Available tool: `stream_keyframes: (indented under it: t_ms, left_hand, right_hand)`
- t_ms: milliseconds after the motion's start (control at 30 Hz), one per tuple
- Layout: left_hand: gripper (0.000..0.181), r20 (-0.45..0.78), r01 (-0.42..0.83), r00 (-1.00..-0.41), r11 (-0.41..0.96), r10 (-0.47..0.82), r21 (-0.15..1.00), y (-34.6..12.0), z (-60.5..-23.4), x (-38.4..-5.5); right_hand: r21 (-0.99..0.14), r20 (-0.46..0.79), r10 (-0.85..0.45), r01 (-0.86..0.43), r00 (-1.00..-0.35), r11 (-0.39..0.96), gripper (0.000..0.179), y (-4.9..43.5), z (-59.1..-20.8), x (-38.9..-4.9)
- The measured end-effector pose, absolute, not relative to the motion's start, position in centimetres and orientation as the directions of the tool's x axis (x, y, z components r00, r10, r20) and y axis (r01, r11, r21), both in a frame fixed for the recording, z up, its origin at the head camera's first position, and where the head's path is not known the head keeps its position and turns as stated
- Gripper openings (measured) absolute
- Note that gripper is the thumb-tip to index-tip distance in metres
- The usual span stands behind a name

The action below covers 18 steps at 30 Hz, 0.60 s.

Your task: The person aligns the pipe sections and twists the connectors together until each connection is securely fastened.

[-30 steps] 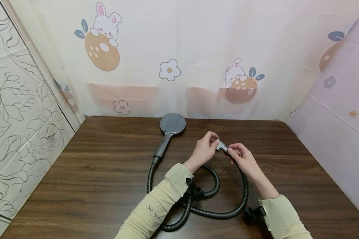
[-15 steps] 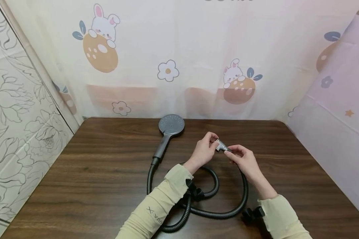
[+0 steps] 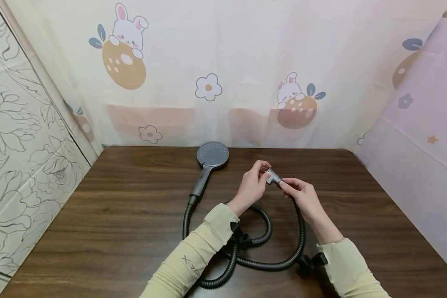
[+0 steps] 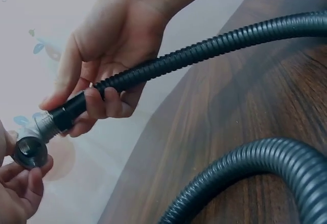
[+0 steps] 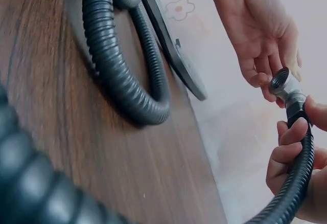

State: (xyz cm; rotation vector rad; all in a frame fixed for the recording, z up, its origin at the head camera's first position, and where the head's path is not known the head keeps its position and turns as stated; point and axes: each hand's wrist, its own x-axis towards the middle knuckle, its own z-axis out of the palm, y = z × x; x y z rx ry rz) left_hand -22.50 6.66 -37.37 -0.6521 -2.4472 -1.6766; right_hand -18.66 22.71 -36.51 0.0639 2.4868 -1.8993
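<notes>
My left hand (image 3: 251, 186) pinches a silver metal elbow fitting (image 3: 273, 177) between thumb and fingers, above the back right of the table. The fitting has a round open socket, threaded inside, seen in the right wrist view. My right hand (image 3: 306, 199) grips the end of a black ribbed shower hose (image 3: 301, 234), thumb on its smooth black nut (image 4: 70, 112). That nut sits on the fitting's outer thread, with some silver thread (image 4: 47, 126) showing beside it. At the hose's other end, a grey hand shower (image 3: 213, 154) lies face up near the table's back edge.
The hose lies in loops (image 3: 266, 238) on the brown wooden table (image 3: 126, 215), partly under my left forearm. Black camera mounts (image 3: 312, 263) sit at both wrists. A printed curtain (image 3: 246, 62) hangs behind the table.
Both hands have lifted slightly with the fitting and hose end, shifting a little left. My right thumb and fingers have moved up the hose end, closer to the fitting. The hand shower stays put.
</notes>
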Motion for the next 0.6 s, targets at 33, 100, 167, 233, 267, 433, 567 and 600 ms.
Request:
stream_keyframes:
  t_ms: [33, 100, 167, 233, 267, 433, 567, 600]
  left_hand:
    - [0.018, 0.308, 0.390, -0.907, 0.295, 0.287, 0.873, 6.6, -37.5, -22.6]
    - [0.018, 0.280, 0.362, -0.916, 0.294, 0.286, 0.884, 6.6, -37.7, -22.8]
    - [0.019, 0.256, 0.338, -0.923, 0.289, 0.287, 0.896, 6.5, -37.8, -23.0]
    - [0.019, 0.240, 0.321, -0.927, 0.280, 0.289, 0.905, 6.4, -37.8, -23.1]
    - [0.019, 0.236, 0.316, -0.928, 0.273, 0.289, 0.909, 6.4, -37.8, -23.1]
    - [0.011, 0.207, 0.269, -0.947, 0.253, 0.246, 0.929, 6.4, -37.9, -23.2]
    - [0.008, 0.185, 0.238, -0.960, 0.271, 0.208, 0.933, 6.4, -38.3, -23.2]
    - [0.008, 0.183, 0.235, -0.961, 0.269, 0.206, 0.934, 6.4, -38.4, -23.2]
  right_hand:
    - [-0.962, -0.043, 0.022, 0.047, -0.999, 0.268, 0.035, 22.7, -36.5, -18.7]
    - [-0.952, -0.059, 0.012, 0.060, -0.998, 0.301, 0.042, 22.7, -36.5, -18.7]
    - [-0.935, -0.069, 0.002, 0.066, -0.998, 0.348, 0.048, 22.8, -36.5, -18.7]
    - [-0.919, -0.071, -0.011, 0.061, -0.997, 0.391, 0.048, 22.9, -36.5, -18.6]
    - [-0.910, -0.069, -0.015, 0.056, -0.998, 0.411, 0.049, 23.0, -36.5, -18.6]
    - [-0.894, -0.065, -0.028, 0.045, -0.998, 0.446, 0.048, 23.7, -36.9, -18.3]
    - [-0.894, -0.063, -0.033, 0.041, -0.997, 0.446, 0.046, 24.0, -37.4, -18.2]
    - [-0.892, -0.064, -0.037, 0.041, -0.997, 0.449, 0.045, 24.1, -37.5, -18.2]
